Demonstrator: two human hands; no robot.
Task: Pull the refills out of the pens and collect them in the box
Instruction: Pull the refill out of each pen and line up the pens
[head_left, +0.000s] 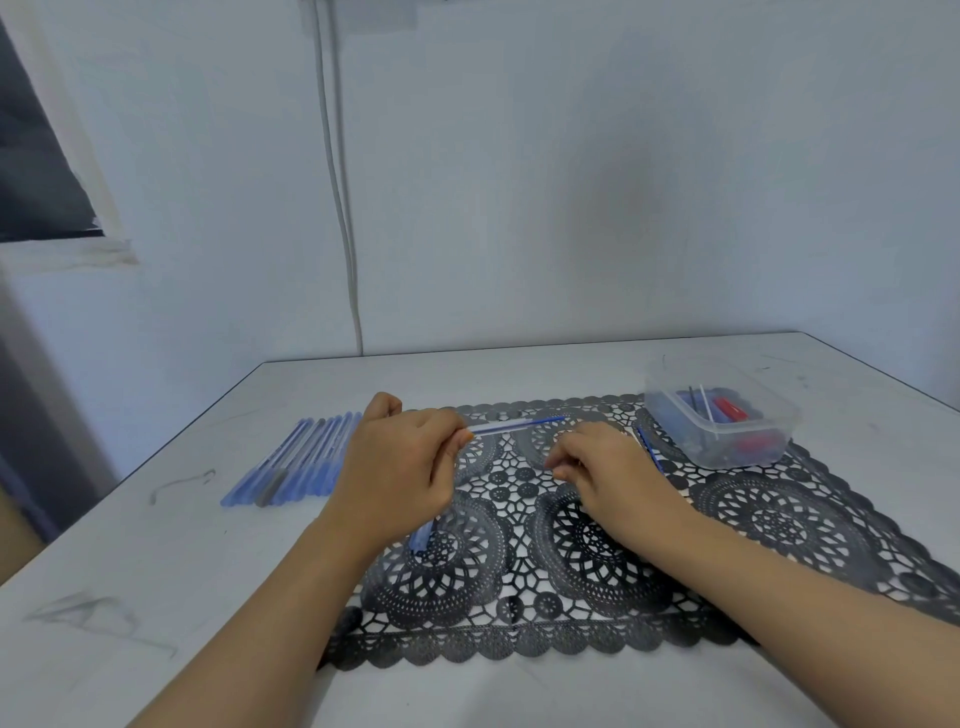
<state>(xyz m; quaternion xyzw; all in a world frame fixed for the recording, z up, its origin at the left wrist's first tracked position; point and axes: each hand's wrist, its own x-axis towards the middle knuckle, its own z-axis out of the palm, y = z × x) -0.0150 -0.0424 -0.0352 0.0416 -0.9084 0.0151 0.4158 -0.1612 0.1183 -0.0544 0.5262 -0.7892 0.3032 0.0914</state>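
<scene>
Pen (514, 424) pinched at one end by the left hand (400, 467), thumb and fingers curled round it, free end pointing right, raised above the black lace mat (779, 519). Slim clear barrel with a dark blue refill (540, 420) visible inside. Probably very light; stiff, smooth plastic, a little slippery, and likely to bend or snap if levered sideways. Best gripped by the barrel with one hand and at the tip end with the other, then drawn straight along its length.

Right hand (608, 467) low over the mat, fingers curled. Thin blue stick (649, 450) just behind its knuckles, held or merely lying there, cannot tell. Blue cap-like piece (422, 535) showing under the left hand.

Row of blue pens (301, 460) lined up on the white table (156, 597), left of the mat. Clear plastic box (784, 421) with rounded corners on the mat's far right corner, holding thin refills (693, 400) and red pieces (730, 408).
</scene>
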